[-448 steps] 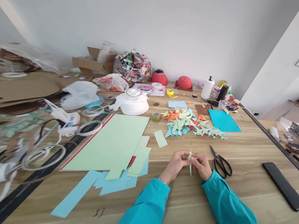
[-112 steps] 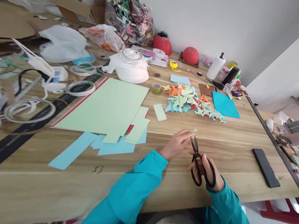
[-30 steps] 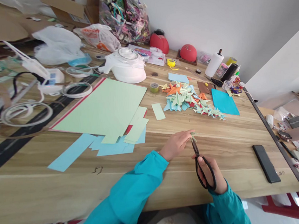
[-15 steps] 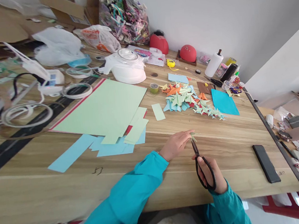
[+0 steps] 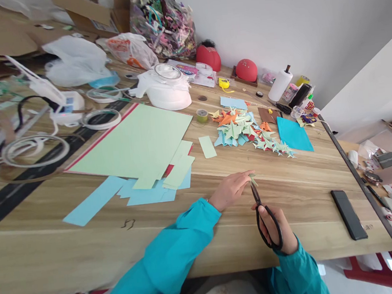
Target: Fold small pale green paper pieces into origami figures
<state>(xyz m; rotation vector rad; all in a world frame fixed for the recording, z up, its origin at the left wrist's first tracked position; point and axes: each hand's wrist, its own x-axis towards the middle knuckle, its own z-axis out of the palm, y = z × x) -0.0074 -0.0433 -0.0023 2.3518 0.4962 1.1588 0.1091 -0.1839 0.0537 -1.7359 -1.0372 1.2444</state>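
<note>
Over the front of the wooden table, my left hand (image 5: 230, 190) pinches a small piece of folded green paper (image 5: 253, 180) at its fingertips. My right hand (image 5: 280, 229) is wrapped round the black handles of a pair of scissors (image 5: 257, 198), their blades pointing away from me. The blade tips meet the green paper beside my left fingers; whether they are cutting into it I cannot tell. Beyond my hands lies a heap of folded paper stars (image 5: 233, 129) in green, orange, blue and red.
Green sheets (image 5: 136, 141) and blue paper strips (image 5: 92, 202) lie to the left. A green paper rectangle (image 5: 207, 147) sits before the stars. At the right are a turquoise square (image 5: 294, 133) and a black phone (image 5: 349, 214). A white bundle (image 5: 169, 94) and a tape measure (image 5: 223, 83) stand farther back.
</note>
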